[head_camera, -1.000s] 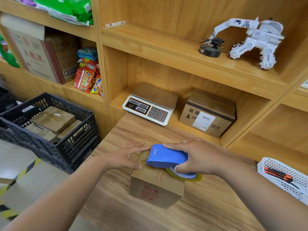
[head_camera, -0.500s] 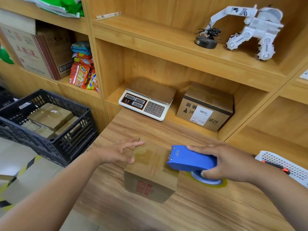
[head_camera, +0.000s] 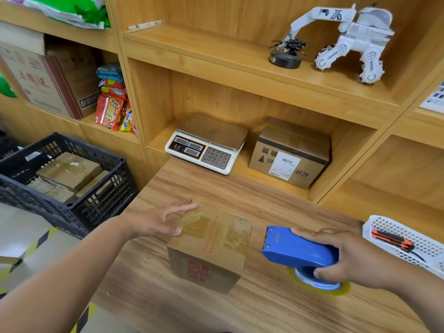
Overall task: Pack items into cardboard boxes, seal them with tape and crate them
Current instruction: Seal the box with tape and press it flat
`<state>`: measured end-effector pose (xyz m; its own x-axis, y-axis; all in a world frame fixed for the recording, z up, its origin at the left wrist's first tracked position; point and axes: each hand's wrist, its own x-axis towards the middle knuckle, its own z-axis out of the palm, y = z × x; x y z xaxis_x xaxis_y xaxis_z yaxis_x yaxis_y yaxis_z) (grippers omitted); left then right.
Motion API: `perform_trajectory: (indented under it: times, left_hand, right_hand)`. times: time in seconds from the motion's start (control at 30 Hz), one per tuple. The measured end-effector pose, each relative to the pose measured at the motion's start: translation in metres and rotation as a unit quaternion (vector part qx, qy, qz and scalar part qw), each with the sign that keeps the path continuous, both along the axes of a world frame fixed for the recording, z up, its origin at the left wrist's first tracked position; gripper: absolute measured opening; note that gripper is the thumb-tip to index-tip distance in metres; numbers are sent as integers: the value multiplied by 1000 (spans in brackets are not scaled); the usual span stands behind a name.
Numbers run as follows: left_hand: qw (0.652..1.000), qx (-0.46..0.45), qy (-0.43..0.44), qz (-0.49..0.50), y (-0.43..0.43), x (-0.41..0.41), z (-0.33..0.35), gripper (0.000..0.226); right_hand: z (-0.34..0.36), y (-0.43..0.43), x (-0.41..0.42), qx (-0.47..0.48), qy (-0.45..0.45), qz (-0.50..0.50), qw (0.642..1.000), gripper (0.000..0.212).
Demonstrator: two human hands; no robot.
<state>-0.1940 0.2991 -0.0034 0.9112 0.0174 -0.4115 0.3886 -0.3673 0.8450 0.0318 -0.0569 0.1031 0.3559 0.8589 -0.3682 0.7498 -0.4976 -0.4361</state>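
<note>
The cardboard box (head_camera: 211, 246) sits on the table (head_camera: 264, 308) toward its left edge, flaps closed. A clear strip of tape (head_camera: 204, 224) runs across its top and looks wrinkled toward the right side. My left hand (head_camera: 158, 221) lies flat, fingers straight, on the box's upper left corner, pinning it. My right hand (head_camera: 348, 258) is wrapped round the blue tape dispenser (head_camera: 298, 251). The dispenser is clear of the box, just to its right, with its roll (head_camera: 319, 286) low against the table and its toothed blade (head_camera: 266, 239) pointing at the box.

I judge the seal is laid and the step in hand is finishing it. To do that well I would press the strip flat from the middle outward, especially the wrinkled patch, and check that its ends run down over the sides; I cannot see those faces from here. I would park the dispenser away from the table edge, with the blade turned from my fingers.

The black crate (head_camera: 72, 188) stands to the left, lower than the table top, and holds sealed boxes (head_camera: 69, 171), so the lift wants both hands and a free spot inside. The white basket (head_camera: 408, 239) with the utility knife (head_camera: 391, 239) lies far right, out of the way.
</note>
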Motion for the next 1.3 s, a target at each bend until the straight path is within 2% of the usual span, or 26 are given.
perform_trajectory:
  times: [0.23, 0.43, 0.47, 0.53, 0.6, 0.67, 0.73, 0.8, 0.97, 1.17, 1.3]
  left_hand:
    - [999, -13, 20, 26, -3, 0, 2, 71]
    - [996, -7, 33, 77, -21, 5, 26, 68]
    - [995, 29, 31, 85, -27, 8, 31, 69]
    - [983, 163, 11, 81, -39, 17, 38, 65]
    - [956, 287, -29, 56, -55, 25, 37, 63]
    - [923, 382, -52, 19, -72, 34, 27, 74]
    - [894, 444, -64, 0, -85, 39, 16, 80]
    - [879, 473, -62, 2, -87, 40, 6, 82]
    - [882, 466, -67, -4, -74, 37, 2, 87]
    - [909, 403, -95, 35, -36, 18, -3, 102]
    - [942, 303, -115, 91, -5, -4, -5, 82]
  right_hand:
    - [-29, 4, -3, -25, -24, 27, 999, 70]
    - [-60, 8, -7, -3, -19, 5, 1000, 71]
    - [-62, 8, -8, 1, -16, 1, 1000, 71]
    - [-64, 10, -9, 3, -22, -1, 1000, 72]
    - [-66, 10, -9, 1, -21, -1, 1000, 73]
    - [-67, 11, -10, 4, -18, -5, 1000, 71]
    - [-69, 12, -10, 11, -20, -15, 1000, 72]
    - [-70, 14, -11, 25, -25, -19, 999, 76]
    - [-70, 23, -17, 47, -34, -25, 998, 72]
    - [-60, 55, -34, 67, -8, -26, 997, 71]
    - [-56, 90, -54, 78, -13, -13, 997, 74]
